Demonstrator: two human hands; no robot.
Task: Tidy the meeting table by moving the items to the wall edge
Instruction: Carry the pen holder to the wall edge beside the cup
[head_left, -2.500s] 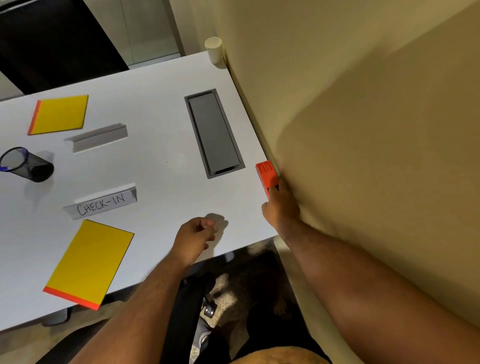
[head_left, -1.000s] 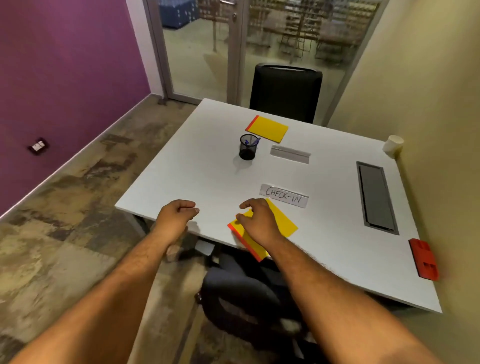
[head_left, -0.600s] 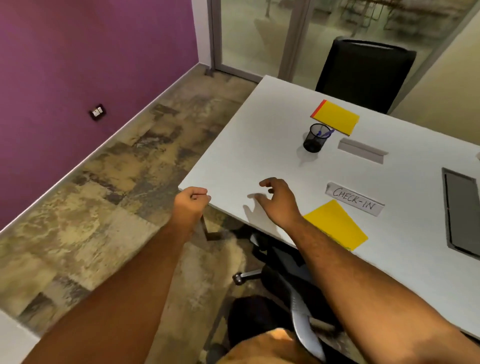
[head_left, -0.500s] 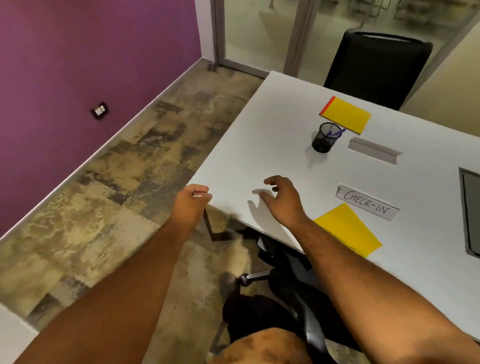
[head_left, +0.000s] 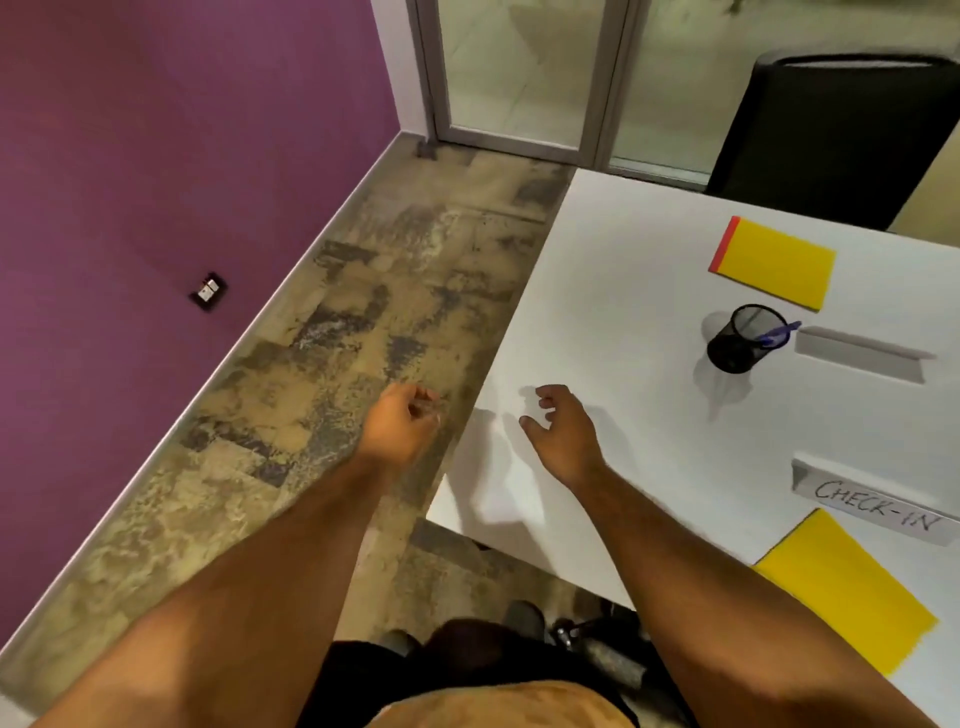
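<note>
hovering right hand half open and empty above worktop corner; left hand loosely curled, empty, over floor; pen cup beyond and right of right hand, nearer to it.

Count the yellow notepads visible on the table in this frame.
2. One yellow notepad lies at the far side, beyond the mesh pen cup; the other lies at the near edge, beside the CHECK-IN sign. The table's right part is out of frame.

Office: meeting table, CHECK-IN sign
</note>
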